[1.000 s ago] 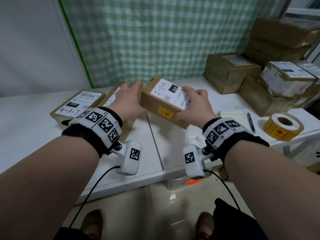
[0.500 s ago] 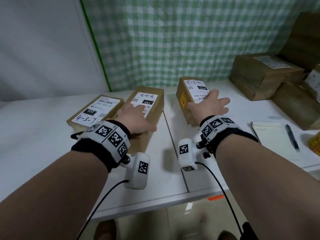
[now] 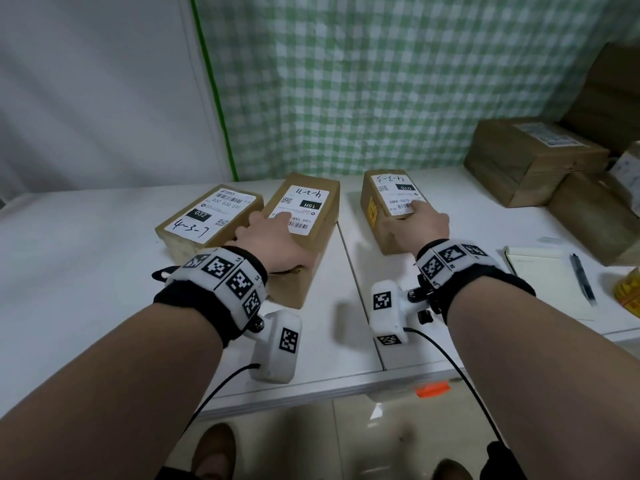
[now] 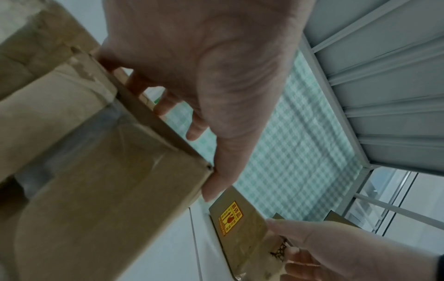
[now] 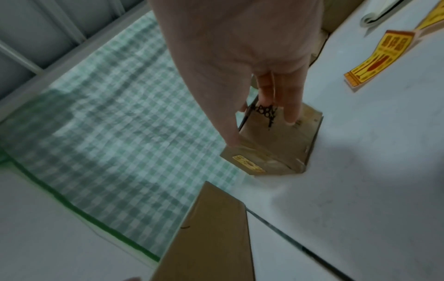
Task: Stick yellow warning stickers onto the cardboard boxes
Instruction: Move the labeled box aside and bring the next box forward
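Note:
Three cardboard boxes lie in a row on the white table (image 3: 86, 271). My left hand (image 3: 277, 223) rests flat on the label of the middle box (image 3: 311, 202); in the left wrist view its fingers (image 4: 197, 129) lie straight over the box top (image 4: 96, 180) and the thumb touches the corner. My right hand (image 3: 419, 220) rests on the near end of the right box (image 3: 391, 192), fingers straight on top, thumb at its left edge. That box carries a yellow warning sticker (image 3: 371, 211) on its left side, sticker (image 4: 230, 216). The left box (image 3: 207, 220) lies untouched.
Larger cardboard boxes (image 3: 530, 157) are stacked at the back right. A notebook (image 3: 543, 278) with a pen (image 3: 583, 278) lies right of my right wrist, and the yellow sticker roll (image 3: 628, 292) sits at the table's right edge. A checked curtain hangs behind.
A second ago both hands held the stickered box above the table. It now stands on the table right of the middle box, and my left hand has moved onto the middle box.

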A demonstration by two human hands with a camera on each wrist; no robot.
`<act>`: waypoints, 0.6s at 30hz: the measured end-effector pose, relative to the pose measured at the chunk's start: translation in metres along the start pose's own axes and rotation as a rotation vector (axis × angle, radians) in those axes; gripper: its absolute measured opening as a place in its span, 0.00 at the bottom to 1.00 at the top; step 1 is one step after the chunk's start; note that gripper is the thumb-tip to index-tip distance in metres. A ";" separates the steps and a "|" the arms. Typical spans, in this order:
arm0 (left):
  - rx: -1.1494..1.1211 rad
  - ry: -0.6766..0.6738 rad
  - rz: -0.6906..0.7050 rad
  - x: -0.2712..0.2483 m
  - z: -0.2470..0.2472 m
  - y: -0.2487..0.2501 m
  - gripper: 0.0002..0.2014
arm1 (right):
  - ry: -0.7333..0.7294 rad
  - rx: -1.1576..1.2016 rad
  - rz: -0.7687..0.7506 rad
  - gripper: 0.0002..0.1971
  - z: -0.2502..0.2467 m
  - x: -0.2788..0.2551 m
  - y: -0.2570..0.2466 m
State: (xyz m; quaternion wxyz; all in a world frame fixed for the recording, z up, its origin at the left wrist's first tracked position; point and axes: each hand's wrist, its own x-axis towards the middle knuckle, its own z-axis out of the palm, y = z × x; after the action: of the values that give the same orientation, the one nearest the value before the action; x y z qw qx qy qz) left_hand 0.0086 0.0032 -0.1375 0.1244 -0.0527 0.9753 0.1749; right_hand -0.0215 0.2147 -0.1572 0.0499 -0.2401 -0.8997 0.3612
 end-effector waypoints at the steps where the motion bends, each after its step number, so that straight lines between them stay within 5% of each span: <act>1: -0.011 0.003 0.003 -0.003 0.000 -0.001 0.49 | -0.027 0.000 -0.004 0.29 -0.002 -0.004 0.001; 11: -0.242 -0.010 0.063 -0.032 0.001 -0.013 0.51 | -0.218 0.219 -0.056 0.32 -0.014 -0.051 0.015; 18: -0.837 -0.139 0.090 -0.057 -0.002 -0.018 0.06 | -0.533 0.456 -0.020 0.32 -0.007 -0.081 0.021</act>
State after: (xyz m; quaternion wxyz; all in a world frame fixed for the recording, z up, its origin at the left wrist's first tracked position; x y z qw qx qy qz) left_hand 0.0661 -0.0104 -0.1268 0.1498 -0.0442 0.8108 0.5641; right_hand 0.0599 0.1944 -0.1593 -0.1307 -0.1112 -0.7795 0.6025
